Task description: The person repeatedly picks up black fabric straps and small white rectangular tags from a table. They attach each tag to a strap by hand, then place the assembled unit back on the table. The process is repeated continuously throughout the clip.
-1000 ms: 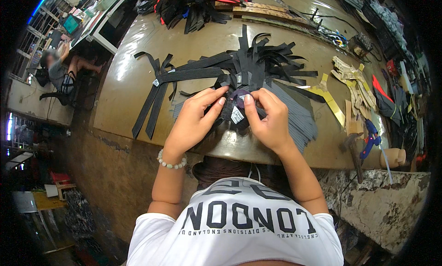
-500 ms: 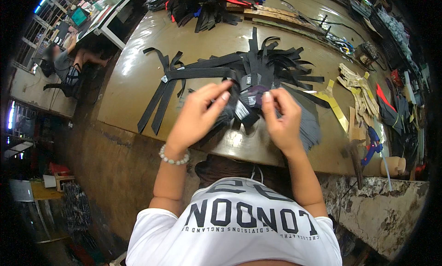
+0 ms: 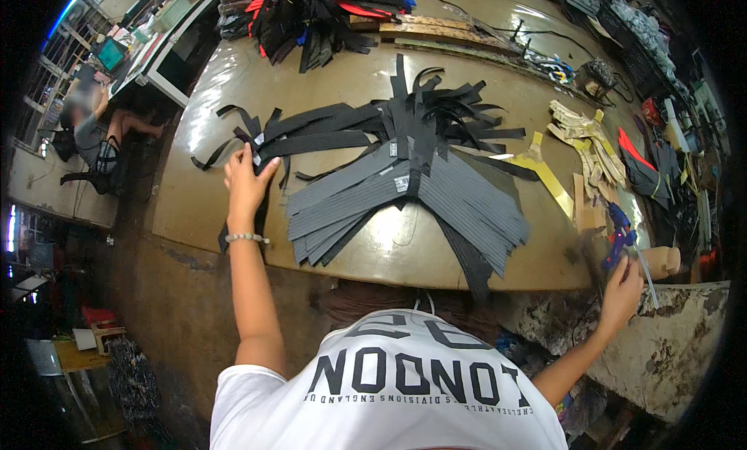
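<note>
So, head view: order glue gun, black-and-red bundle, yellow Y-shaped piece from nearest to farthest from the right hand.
1. Glue gun: beside the right hand; contact unclear.
2. Yellow Y-shaped piece: to its upper left.
3. Black-and-red bundle: near the picture's top, left of centre.

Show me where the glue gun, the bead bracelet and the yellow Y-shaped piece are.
Glue gun (image 3: 622, 233): head view, on its blue body.
Bead bracelet (image 3: 247, 237): head view, on its upper beads.
Yellow Y-shaped piece (image 3: 555, 187): head view, on its longest arm.

strap pile (image 3: 416, 158) on table (image 3: 373, 267), strap bundle (image 3: 250, 126) left, glue gun (image 3: 618, 226) right; boards (image 3: 443, 31) behind
</note>
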`<action>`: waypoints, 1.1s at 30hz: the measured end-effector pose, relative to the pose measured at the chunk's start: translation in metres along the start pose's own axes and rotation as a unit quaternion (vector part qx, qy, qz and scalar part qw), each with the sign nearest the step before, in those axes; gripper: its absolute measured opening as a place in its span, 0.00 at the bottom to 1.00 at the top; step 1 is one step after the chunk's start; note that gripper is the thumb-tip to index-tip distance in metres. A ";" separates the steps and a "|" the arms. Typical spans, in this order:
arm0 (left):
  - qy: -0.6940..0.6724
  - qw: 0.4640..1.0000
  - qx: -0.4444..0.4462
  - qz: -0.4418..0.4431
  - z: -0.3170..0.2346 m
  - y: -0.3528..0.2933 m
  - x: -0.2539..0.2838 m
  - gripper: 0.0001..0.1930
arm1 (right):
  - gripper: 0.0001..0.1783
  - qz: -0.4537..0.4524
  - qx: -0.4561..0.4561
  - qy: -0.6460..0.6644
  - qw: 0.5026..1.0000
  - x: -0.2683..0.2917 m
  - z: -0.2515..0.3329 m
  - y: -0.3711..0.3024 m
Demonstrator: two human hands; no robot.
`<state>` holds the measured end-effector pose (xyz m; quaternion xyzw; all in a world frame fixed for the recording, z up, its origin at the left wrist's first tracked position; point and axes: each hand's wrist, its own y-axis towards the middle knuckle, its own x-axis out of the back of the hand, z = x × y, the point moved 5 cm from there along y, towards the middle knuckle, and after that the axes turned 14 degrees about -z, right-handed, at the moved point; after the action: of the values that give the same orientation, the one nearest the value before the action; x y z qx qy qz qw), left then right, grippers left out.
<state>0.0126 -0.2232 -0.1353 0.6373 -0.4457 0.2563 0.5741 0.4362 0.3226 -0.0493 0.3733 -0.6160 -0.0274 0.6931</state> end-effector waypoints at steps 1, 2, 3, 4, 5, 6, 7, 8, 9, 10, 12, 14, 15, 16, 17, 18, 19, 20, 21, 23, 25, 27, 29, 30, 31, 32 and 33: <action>-0.008 1.000 -0.006 0.008 -0.009 0.001 0.010 0.37 | 0.13 -0.064 0.045 0.010 0.997 0.007 -0.003 -0.003; 0.016 1.000 -0.020 -0.002 -0.023 0.006 0.026 0.34 | 0.14 -0.132 0.104 0.033 0.985 0.014 -0.001 -0.006; 0.067 0.997 -0.024 -0.020 -0.040 0.011 0.044 0.27 | 0.14 -0.208 0.141 0.064 0.966 0.019 0.004 -0.008; 0.013 0.994 -0.061 -0.093 -0.067 0.015 0.066 0.24 | 0.14 -0.196 0.114 0.125 0.966 0.016 0.004 -0.011; -0.032 0.986 -0.079 -0.146 -0.094 0.012 0.083 0.20 | 0.14 -0.168 0.037 0.255 0.952 0.004 0.004 -0.009; -0.114 0.983 -0.094 -0.104 -0.124 0.004 0.087 0.19 | 0.15 -0.148 -0.042 0.381 0.912 -0.014 0.010 -0.014; -0.212 0.962 -0.133 -0.108 -0.153 -0.009 0.092 0.17 | 0.15 -0.128 -0.120 0.499 0.849 -0.034 0.015 -0.019; -0.259 0.952 -0.159 -0.044 -0.183 -0.027 0.085 0.17 | 0.15 -0.117 -0.029 0.402 0.908 -0.045 0.029 -0.016; -0.321 0.922 -0.214 -0.017 -0.209 -0.047 0.080 0.17 | 0.16 -0.103 0.063 0.297 0.947 -0.056 0.040 -0.016; -0.310 0.929 -0.200 0.009 -0.220 -0.060 0.072 0.17 | 0.16 -0.118 0.084 0.289 0.946 -0.064 0.045 -0.019; -0.318 0.930 -0.182 0.008 -0.227 -0.071 0.059 0.17 | 0.16 -0.123 0.034 0.306 0.943 -0.069 0.039 -0.019; -0.351 0.922 -0.160 -0.023 -0.224 -0.072 0.051 0.16 | 0.16 -0.105 -0.013 0.287 0.952 -0.060 0.039 -0.018; -0.378 0.916 -0.133 0.005 -0.221 -0.071 0.045 0.15 | 0.15 -0.123 -0.010 0.341 0.932 -0.048 0.049 -0.016; -0.408 0.907 -0.102 0.028 -0.218 -0.067 0.038 0.14 | 0.14 -0.121 -0.032 0.387 0.913 -0.037 0.062 -0.015; -0.444 0.891 -0.083 0.045 -0.217 -0.066 0.035 0.13 | 0.13 -0.113 -0.061 0.430 0.894 -0.026 0.079 -0.015; -0.460 0.885 -0.039 0.062 -0.215 -0.064 0.029 0.08 | 0.12 -0.012 -0.108 0.511 0.853 -0.022 0.103 -0.017; -0.450 0.891 -0.026 0.050 -0.215 -0.064 0.028 0.07 | 0.11 0.083 -0.129 0.606 0.781 -0.018 0.137 -0.023; -0.449 0.892 -0.032 0.036 -0.217 -0.064 0.028 0.06 | 0.09 0.136 -0.111 0.717 0.675 -0.010 0.179 -0.032; -0.455 0.889 -0.046 0.016 -0.219 -0.066 0.029 0.05 | 0.11 0.213 -0.092 0.748 0.622 -0.006 0.219 -0.040; -0.443 0.895 -0.059 -0.014 -0.221 -0.069 0.029 0.04 | 0.11 0.282 -0.026 0.745 0.604 -0.002 0.286 -0.058; -0.442 0.893 -0.067 -0.051 -0.218 -0.071 0.032 0.04 | 0.10 0.239 -0.018 0.735 0.635 -0.003 0.322 -0.067; -0.446 0.893 -0.053 -0.040 -0.214 -0.071 0.031 0.04 | 0.09 0.206 -0.021 0.743 0.637 -0.007 0.327 -0.070; -0.449 0.891 -0.049 -0.046 -0.211 -0.072 0.030 0.04 | 0.09 0.185 -0.009 0.745 0.640 -0.010 0.329 -0.072; -0.449 0.890 -0.052 -0.052 -0.211 -0.072 0.030 0.04 | 0.08 0.173 0.003 0.749 0.639 -0.011 0.328 -0.073; -0.448 0.891 -0.059 -0.053 -0.211 -0.073 0.029 0.04 | 0.08 0.159 0.015 0.754 0.637 -0.010 0.328 -0.073; -0.451 0.889 -0.053 -0.052 -0.211 -0.073 0.027 0.04 | 0.07 0.162 0.017 0.758 0.632 -0.011 0.329 -0.074; -0.452 0.890 -0.048 -0.046 -0.212 -0.073 0.024 0.04 | 0.07 0.154 0.026 0.754 0.638 -0.011 0.329 -0.075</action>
<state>0.1257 -0.0305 -0.1077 0.6759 -0.6387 -0.1079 0.3515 0.1774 0.1147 -0.1124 0.1821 0.0715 0.3866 0.9013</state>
